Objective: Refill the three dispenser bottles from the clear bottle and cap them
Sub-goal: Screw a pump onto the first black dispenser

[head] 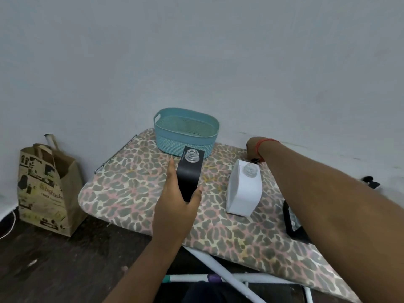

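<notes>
Table (135, 193), leopard-print cover.

Black bottle (189, 174): uncapped, clear threaded neck showing, near the middle of the table; left hand (178, 202) grips its lower body, thumb on one side, fingers on the other.

White bottle (243, 191): uncapped, upright, to the right, untouched.

Right hand (253, 149): reaching past the white bottle to the far table edge, fingers on a small dark object (255, 160); grip cannot be made out.

Teal basket (185, 132): behind the black bottle.

Paper bag (47, 189): on the floor, left.

uncapped black bottle (189, 174), white bottle (244, 191) upright
</notes>
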{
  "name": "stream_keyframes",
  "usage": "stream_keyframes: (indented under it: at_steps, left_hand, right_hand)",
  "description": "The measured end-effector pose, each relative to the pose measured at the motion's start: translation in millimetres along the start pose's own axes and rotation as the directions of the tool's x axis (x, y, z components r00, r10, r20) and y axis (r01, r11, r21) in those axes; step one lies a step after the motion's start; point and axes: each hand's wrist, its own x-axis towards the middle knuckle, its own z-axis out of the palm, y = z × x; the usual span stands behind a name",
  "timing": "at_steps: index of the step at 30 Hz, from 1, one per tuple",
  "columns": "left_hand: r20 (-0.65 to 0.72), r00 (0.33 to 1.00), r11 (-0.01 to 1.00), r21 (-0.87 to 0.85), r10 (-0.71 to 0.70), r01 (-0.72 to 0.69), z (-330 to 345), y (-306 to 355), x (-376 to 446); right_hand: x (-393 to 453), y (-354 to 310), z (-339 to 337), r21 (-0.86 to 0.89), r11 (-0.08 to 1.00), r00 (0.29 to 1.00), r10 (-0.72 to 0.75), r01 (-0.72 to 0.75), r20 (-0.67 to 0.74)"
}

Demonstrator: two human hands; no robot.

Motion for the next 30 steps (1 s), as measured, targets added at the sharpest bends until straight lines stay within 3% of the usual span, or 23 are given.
stream_keyframes:
  at_steps: [4, 8, 11, 15, 19, 21, 26, 30]
  left_hand:
    - [0.013, 1.000, 1.000, 0.021, -0.015, 0.015, 0.8, 0.6, -2.5]
    - [0.004, 1.000, 1.000, 0.014, -0.028, 0.028, -0.9, 1.6, -5.0]
    - [0.002, 0.999, 0.999, 0.024, -0.042, 0.042, -2.0, 3.3, -5.7]
    - [-0.007, 0.998, 0.997, 0.023, -0.069, 0.069, -4.0, 5.3, -5.6]
    - [0.001, 0.996, 0.996, 0.020, -0.089, 0.089, -4.6, 6.1, -4.9]
    - [0.005, 0.996, 0.996, 0.012, -0.084, 0.084, -4.9, 6.2, -5.1]
    - [0.006, 0.998, 0.997, 0.020, -0.069, 0.069, -5.5, 4.0, -4.7]
    - [0.005, 0.998, 0.998, 0.032, -0.057, 0.056, -4.5, 2.1, -4.1]
  right_hand:
    - [-10.0, 2.1, -0.6, 0.002, 1.000, 0.997, -0.011, 0.011, -0.072]
    - [-22.9, 13.6, -12.8, 0.295, 0.954, 0.969, 0.029, 0.046, -0.246]
    - [-41.4, 19.1, -33.2, 0.492, 0.857, 0.883, 0.106, 0.152, -0.456]
    - [-82.5, 10.0, -59.2, 0.685, 0.610, 0.726, 0.247, 0.398, -0.642]
    - [-124.5, -17.8, -69.3, 0.760, 0.306, 0.698, 0.303, 0.574, -0.649]
    - [-140.8, -33.8, -67.7, 0.749, 0.215, 0.683, 0.312, 0.627, -0.661]
    - [-165.5, -67.6, -59.4, 0.693, 0.181, 0.635, 0.292, 0.698, -0.715]
    - [-175.1, -82.6, -53.4, 0.646, 0.269, 0.595, 0.251, 0.715, -0.763]
